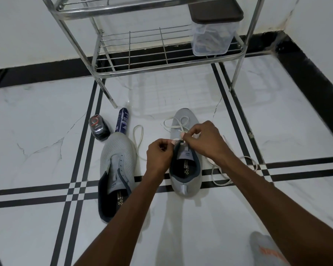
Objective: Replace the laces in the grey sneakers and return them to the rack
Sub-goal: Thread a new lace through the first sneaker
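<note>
Now both hands, left (pixel 159 152) and right (pixel 202 138), pinch the lace (pixel 178 124) at the right sneaker (pixel 185 169), mid-lacing; next, thread an eyelet.

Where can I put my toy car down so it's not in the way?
The floor left of the round black tin is bare, and so is the rack's lower shelf left of the plastic box. It's crowded around the two sneakers, where both hands work the white lace and loops trail.
</note>
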The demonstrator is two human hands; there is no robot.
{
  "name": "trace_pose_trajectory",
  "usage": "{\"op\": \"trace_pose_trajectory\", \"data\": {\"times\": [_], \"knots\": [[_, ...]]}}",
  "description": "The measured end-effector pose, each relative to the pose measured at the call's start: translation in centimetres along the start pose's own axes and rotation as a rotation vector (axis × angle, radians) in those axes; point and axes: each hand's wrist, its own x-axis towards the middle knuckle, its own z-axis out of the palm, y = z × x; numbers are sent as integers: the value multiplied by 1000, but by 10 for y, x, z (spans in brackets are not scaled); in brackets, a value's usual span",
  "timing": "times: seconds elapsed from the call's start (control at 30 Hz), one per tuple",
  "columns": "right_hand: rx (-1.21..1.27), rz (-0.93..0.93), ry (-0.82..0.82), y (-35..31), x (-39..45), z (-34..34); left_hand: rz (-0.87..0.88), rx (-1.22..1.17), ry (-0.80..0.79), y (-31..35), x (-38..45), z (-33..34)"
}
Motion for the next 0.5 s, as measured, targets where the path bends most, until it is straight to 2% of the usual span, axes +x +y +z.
{"op": "trace_pose_trajectory", "data": {"times": [0.1, 0.17, 0.23, 0.33, 0.4, 0.43, 0.5], "knots": [[-78, 119, -254, -2, -6, -3, 89, 144, 9, 0, -3, 3], [-73, 167, -277, -2, -5, -2, 120, 194, -37, 0, -7, 5], [-50, 198, -259, -1, -3, -2, 135, 185, 14, 0, -5, 0], [-4, 236, -258, -2, -3, -3, 104, 56, 414, 5, 13, -25], [29, 252, -259, -1, -4, -1, 153, 105, 618, 9, 21, -46], [36, 247, -256, 0, -5, 0, 221, 206, 637, 11, 20, -52], [52, 244, -254, 1, -4, 0, 418, 471, 477, 14, 13, -47]]}}
